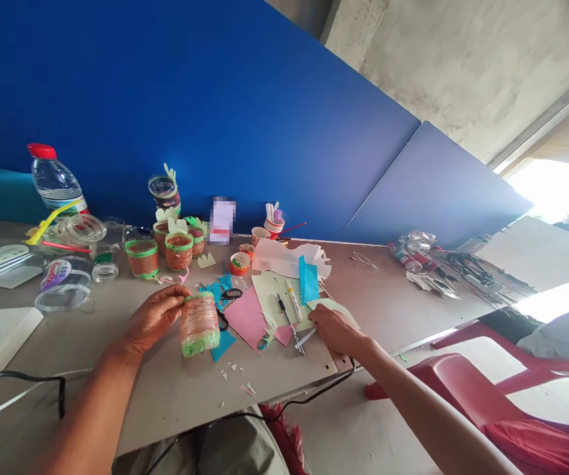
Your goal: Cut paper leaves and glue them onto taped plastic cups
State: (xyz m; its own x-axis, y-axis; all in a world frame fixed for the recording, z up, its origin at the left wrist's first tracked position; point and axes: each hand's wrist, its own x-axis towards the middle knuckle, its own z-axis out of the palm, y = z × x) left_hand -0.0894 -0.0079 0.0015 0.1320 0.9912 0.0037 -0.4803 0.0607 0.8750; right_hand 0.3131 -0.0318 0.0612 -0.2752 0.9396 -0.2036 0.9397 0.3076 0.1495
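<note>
My left hand [163,313] pinches the rim of a clear plastic jar [200,321] wrapped in orange-brown string, with green bands at top and bottom. It is held tilted above the table's front part. To the right, my right hand [336,328] has its fingers curled together at a pale green paper piece [338,306]. What they grip, if anything, is hidden. A white strip [306,338] lies just left of these fingers. Nearby are a black pen [284,307], a white marker [294,300], pink paper [248,316], blue paper [308,280] and black-handled scissors [232,293].
Several similarly wrapped cups [179,252] stand by the blue partition [190,99]. A water bottle [57,178] and an empty plastic jar [66,287] are on the left. Cables [475,267] lie at the far right. A black cord [289,404] runs along the front edge, near a red chair [457,389].
</note>
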